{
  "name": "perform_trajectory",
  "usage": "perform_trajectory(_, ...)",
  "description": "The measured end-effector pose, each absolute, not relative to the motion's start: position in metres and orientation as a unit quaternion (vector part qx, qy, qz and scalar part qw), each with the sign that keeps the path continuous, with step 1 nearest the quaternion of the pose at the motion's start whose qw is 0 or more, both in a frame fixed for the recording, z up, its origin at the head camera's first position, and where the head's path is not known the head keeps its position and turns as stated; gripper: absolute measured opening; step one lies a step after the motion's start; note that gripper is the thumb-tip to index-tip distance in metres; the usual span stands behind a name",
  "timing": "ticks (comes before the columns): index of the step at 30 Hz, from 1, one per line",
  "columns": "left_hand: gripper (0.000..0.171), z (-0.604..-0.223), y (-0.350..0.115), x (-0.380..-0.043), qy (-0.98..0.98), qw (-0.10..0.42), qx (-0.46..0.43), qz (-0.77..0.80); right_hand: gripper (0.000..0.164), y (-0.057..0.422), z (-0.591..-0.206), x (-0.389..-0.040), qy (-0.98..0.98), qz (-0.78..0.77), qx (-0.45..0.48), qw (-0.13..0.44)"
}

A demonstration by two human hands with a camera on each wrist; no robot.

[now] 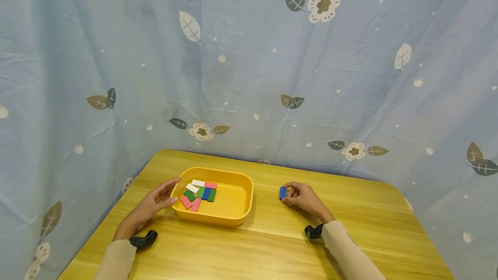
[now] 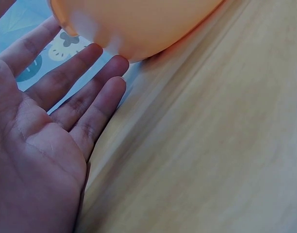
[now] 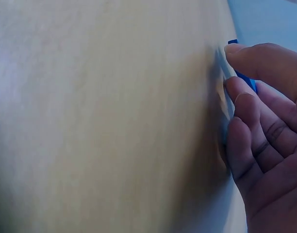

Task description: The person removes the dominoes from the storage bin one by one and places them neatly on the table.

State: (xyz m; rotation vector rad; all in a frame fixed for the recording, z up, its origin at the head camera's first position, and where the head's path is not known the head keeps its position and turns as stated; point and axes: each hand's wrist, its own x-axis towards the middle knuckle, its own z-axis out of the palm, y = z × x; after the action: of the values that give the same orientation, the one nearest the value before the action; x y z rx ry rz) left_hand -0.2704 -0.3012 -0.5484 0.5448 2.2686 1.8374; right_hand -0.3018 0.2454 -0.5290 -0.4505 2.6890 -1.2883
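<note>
A yellow tray (image 1: 233, 218) stands on the table, with several small flat blocks in its left half: white, pink, green and blue. At its left end is my left hand (image 1: 157, 200), fingers fairly straight and thumb near the rim. The left wrist view shows that hand (image 2: 56, 116) with fingertips at the tray's outer wall (image 2: 139, 24). To the right of the tray, my right hand (image 1: 305, 198) pinches a blue block (image 1: 282, 192) between thumb and fingers, at the tabletop. Most of that block (image 3: 246, 80) is hidden behind the thumb and fingers in the right wrist view.
The wood-grain table (image 1: 233, 254) reaches back to a pale blue curtain (image 1: 249, 77) patterned with leaves and flowers. Black wrist devices (image 1: 145, 240) sit at both sleeves. Tabletop lies between the tray and my right hand.
</note>
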Motion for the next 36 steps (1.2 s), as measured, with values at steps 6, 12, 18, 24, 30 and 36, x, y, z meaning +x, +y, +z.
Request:
perform_trajectory(6, 0.063, -0.548, -0.302, -0.271, 0.757, 0.088, 0.182, 0.621, 0.043, 0.241, -0.531, -0.304, 0.888, -0.423, -0.163, 0.073)
perform_trajectory(12, 0.063, -0.547, -0.301, -0.272, 0.756, 0.085, 0.185, 0.622, 0.043, 0.241, -0.531, -0.306, 0.892, -0.416, -0.157, 0.075)
perform_trajectory(18, 0.064, -0.547, -0.3, -0.27, 0.756, 0.086, 0.181, 0.623, 0.042, 0.239, -0.532, -0.309, 0.897, -0.41, -0.15, 0.074)
perform_trajectory(24, 0.064, -0.548, -0.301, -0.269, 0.756, 0.088, 0.177, 0.624, 0.043, 0.239, -0.532, -0.311, 0.898, -0.405, -0.153, 0.081)
perform_trajectory(30, 0.064, -0.548, -0.301, -0.27, 0.755, 0.085, 0.179, 0.625, 0.042, 0.238, -0.53, -0.313, 0.9, -0.398, -0.159, 0.086)
perform_trajectory(36, 0.064, -0.549, -0.301, -0.269, 0.756, 0.086, 0.176, 0.625, 0.043, 0.237, -0.53, -0.312, 0.901, -0.394, -0.162, 0.086)
